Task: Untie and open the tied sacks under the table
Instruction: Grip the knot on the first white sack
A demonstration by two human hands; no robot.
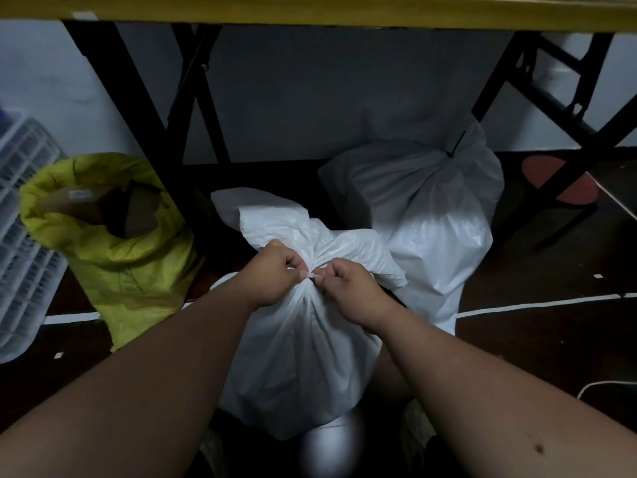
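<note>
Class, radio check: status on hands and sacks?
Left hand, right hand pinching tie on near white sack. Far white sack tied. Yellow sack open. Nothing blocking.

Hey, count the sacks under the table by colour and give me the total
White sacks: 2, the near one with both hands at its tied neck, the far one tied shut.
Yellow sacks: 1, already open.
Total: 3

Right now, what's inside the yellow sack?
The yellow sack is open; brown cardboard bearing a small white label shows in its mouth. Anything deeper is hidden by the sack's walls.
</note>
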